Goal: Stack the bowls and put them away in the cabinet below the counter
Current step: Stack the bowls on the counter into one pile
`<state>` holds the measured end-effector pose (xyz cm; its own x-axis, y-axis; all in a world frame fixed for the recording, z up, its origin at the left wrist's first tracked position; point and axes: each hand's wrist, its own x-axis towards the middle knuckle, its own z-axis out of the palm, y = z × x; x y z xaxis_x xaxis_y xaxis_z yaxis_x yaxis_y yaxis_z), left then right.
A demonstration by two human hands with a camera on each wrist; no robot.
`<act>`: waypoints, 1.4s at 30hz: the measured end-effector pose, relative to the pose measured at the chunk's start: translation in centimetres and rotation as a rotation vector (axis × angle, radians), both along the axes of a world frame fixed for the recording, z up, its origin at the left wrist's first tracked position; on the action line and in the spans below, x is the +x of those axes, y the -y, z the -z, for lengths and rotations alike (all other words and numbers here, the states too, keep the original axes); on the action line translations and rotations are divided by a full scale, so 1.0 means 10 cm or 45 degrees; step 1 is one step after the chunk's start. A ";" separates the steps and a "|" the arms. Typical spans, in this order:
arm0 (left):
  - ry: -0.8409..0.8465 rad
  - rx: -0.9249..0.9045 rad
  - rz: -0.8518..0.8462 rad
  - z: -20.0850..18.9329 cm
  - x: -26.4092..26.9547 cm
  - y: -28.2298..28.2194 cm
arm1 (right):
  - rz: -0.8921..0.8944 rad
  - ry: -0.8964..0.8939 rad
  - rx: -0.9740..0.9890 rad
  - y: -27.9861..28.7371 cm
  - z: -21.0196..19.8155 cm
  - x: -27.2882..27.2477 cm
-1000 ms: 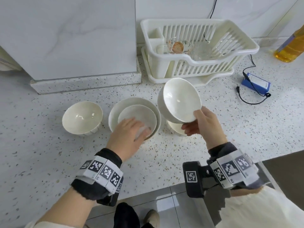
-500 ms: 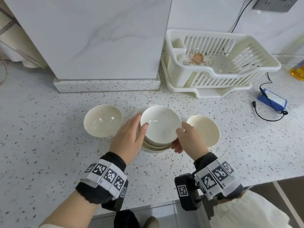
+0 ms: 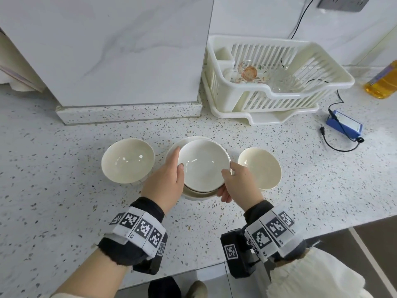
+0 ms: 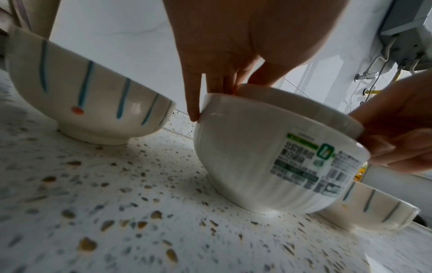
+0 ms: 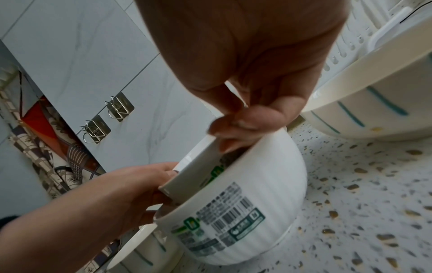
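A stack of white bowls [image 3: 204,166] stands mid-counter, with a plain top bowl [image 5: 191,166] sitting tilted inside a ribbed, labelled bowl [image 4: 268,157]. My left hand [image 3: 178,160] grips the stack's left side, thumb on the top bowl's rim and fingers [image 4: 194,103] against the ribbed bowl's rim. My right hand [image 3: 227,183] pinches the top bowl's right rim between thumb and fingers [image 5: 245,125]. One blue-striped bowl [image 3: 127,160] stands alone left of the stack, and another [image 3: 260,167] right of it.
A white dish rack [image 3: 277,97] with glassware stands behind on the right. Further right lie a blue device [image 3: 343,125] with a black cable and a yellow bottle [image 3: 384,82]. A marble-faced block [image 3: 107,50] rises behind the bowls. The counter's front edge [image 3: 300,229] is near my wrists.
One second ago my right hand held the plain bowl tilted in the air; it has come down into the stack. My left hand moved from inside the stack to its left rim.
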<state>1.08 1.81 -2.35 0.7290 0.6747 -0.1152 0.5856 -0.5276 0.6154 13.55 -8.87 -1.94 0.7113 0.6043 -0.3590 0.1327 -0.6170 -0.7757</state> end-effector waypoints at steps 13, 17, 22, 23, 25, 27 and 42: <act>0.014 -0.041 -0.015 -0.02 -0.02 0.06 | 0.442 0.472 0.086 0.45 0.09 0.27; -0.022 -0.054 -0.049 -0.02 0.00 0.08 | 0.537 0.545 -0.124 0.69 0.25 0.49; -0.020 -0.085 -0.089 -0.01 0.01 0.10 | 0.521 0.120 -0.155 0.73 0.34 0.60; -0.021 -0.090 -0.093 -0.01 0.01 0.11 | 0.524 0.019 -0.119 0.73 0.36 0.61; -0.029 -0.091 -0.100 -0.01 0.02 0.11 | 0.545 -0.106 -0.060 0.71 0.37 0.64; -0.047 -0.091 -0.097 -0.01 0.02 0.12 | 0.557 -0.160 -0.019 0.70 0.36 0.64; 0.237 -0.383 -0.203 0.03 -0.02 0.11 | 0.243 -0.135 0.427 0.41 -0.35 0.16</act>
<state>0.92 0.74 -2.69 0.6450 0.7372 -0.2011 0.5094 -0.2186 0.8323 15.13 -12.98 1.51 0.7919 0.5608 -0.2419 -0.0515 -0.3332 -0.9414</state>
